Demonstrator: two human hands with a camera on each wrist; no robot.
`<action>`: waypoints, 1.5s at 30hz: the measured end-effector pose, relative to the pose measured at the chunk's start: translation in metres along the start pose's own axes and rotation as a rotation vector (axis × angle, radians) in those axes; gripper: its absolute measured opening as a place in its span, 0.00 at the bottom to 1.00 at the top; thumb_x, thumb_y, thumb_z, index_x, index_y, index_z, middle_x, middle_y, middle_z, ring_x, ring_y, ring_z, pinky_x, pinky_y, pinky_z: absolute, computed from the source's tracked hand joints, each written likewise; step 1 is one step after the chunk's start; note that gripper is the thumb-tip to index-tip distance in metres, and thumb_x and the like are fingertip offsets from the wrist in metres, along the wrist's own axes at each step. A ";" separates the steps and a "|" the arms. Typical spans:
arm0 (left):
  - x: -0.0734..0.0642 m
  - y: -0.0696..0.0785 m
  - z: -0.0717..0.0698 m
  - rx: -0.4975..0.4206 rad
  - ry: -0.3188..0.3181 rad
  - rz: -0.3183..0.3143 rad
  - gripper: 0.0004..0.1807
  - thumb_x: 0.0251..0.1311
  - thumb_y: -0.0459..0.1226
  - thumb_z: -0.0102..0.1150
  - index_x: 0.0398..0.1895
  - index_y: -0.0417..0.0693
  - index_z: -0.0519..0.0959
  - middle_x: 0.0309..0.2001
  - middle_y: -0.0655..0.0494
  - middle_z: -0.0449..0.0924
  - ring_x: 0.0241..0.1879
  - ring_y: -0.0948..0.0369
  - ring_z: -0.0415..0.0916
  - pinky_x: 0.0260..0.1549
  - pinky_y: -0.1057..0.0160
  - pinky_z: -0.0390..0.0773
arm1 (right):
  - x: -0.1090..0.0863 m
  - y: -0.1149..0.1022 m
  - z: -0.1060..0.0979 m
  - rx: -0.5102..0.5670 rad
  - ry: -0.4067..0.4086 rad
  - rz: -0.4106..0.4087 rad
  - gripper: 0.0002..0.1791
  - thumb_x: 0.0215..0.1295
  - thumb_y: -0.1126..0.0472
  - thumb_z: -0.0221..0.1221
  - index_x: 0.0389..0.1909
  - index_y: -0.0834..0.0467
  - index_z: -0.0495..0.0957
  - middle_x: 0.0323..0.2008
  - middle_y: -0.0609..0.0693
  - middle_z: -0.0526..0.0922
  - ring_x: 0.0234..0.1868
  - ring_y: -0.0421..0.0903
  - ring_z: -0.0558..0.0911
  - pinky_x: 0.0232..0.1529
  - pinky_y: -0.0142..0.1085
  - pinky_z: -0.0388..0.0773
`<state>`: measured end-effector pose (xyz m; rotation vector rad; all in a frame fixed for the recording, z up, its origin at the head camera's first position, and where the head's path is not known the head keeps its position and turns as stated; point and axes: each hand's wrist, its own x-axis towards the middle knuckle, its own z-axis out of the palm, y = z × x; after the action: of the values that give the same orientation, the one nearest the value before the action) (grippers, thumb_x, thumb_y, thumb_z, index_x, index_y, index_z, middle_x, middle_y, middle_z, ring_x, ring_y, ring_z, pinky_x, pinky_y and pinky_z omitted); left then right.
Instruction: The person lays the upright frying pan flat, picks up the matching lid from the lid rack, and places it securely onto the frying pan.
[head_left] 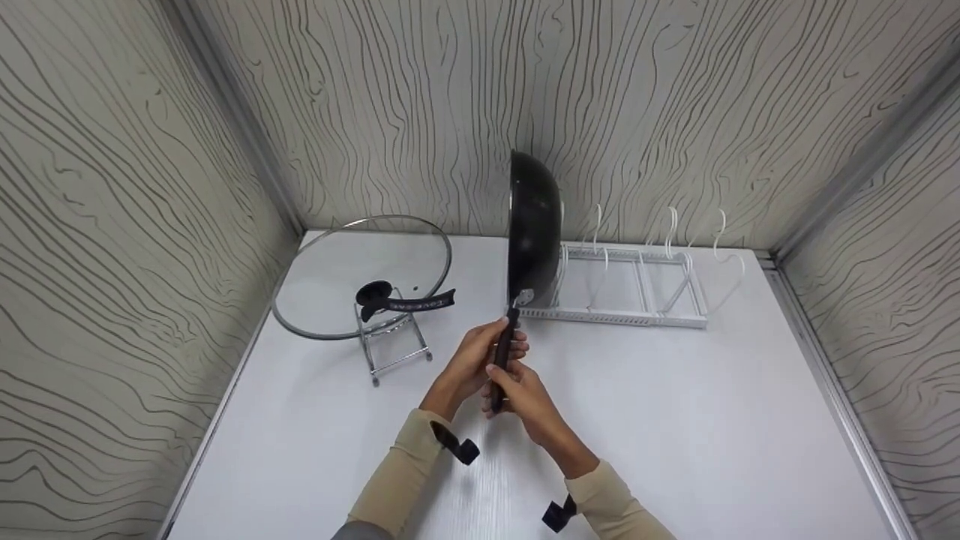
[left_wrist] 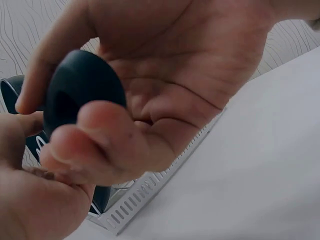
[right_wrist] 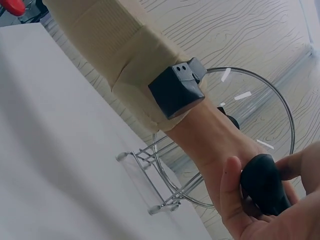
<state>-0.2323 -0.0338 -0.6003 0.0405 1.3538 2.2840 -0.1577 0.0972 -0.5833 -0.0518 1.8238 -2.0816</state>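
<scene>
A dark wok (head_left: 534, 225) is turned on edge, its open side to the left, overlapping the left end of a white rack (head_left: 611, 318) in the head view. Both hands grip its long dark handle (head_left: 504, 360). My left hand (head_left: 477, 355) holds the part nearer the wok's body, with the thumb along it. Closer to the handle's free end, my right hand (head_left: 525, 396) curls around it, thumb on top. In the left wrist view, the rounded handle end (left_wrist: 85, 85) sits between the right hand's fingers. The right wrist view also shows this handle end (right_wrist: 262, 180) gripped.
A clear glass lid (head_left: 322, 334) with a black knob leans upright in a small chrome stand (head_left: 397, 361) on the left. Curved white wire dividers (head_left: 673, 225) rise from the rack. Patterned walls (head_left: 420, 90) enclose the white table (head_left: 675, 420) at the back and sides.
</scene>
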 end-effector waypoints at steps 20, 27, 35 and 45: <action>0.006 0.002 0.006 -0.063 -0.020 -0.048 0.27 0.83 0.51 0.48 0.66 0.37 0.71 0.32 0.63 0.76 0.23 0.69 0.75 0.28 0.70 0.75 | 0.007 -0.001 0.008 0.211 -0.084 0.076 0.16 0.86 0.51 0.49 0.40 0.58 0.72 0.27 0.45 0.76 0.24 0.37 0.77 0.27 0.29 0.76; 0.007 0.003 0.008 -0.108 -0.040 -0.068 0.22 0.83 0.51 0.49 0.61 0.41 0.71 0.29 0.65 0.73 0.21 0.69 0.73 0.25 0.71 0.74 | 0.008 -0.002 0.010 0.250 -0.058 0.096 0.18 0.87 0.51 0.48 0.35 0.57 0.72 0.24 0.44 0.74 0.22 0.38 0.76 0.25 0.29 0.74; 0.007 0.004 0.008 -0.078 -0.057 -0.084 0.27 0.84 0.53 0.46 0.63 0.38 0.73 0.26 0.67 0.72 0.18 0.70 0.73 0.22 0.73 0.74 | 0.010 0.004 0.013 0.193 -0.005 0.058 0.22 0.87 0.52 0.47 0.28 0.57 0.71 0.20 0.43 0.74 0.17 0.36 0.74 0.20 0.27 0.72; 0.011 0.006 0.009 -0.207 -0.163 -0.119 0.16 0.86 0.50 0.40 0.42 0.50 0.69 0.23 0.66 0.67 0.14 0.70 0.70 0.16 0.73 0.69 | 0.013 0.006 0.023 0.153 0.104 0.056 0.24 0.84 0.57 0.47 0.21 0.55 0.66 0.15 0.41 0.69 0.12 0.34 0.69 0.14 0.25 0.65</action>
<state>-0.2419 -0.0249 -0.5927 0.0739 1.0067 2.2551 -0.1622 0.0706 -0.5877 0.1488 1.6961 -2.2145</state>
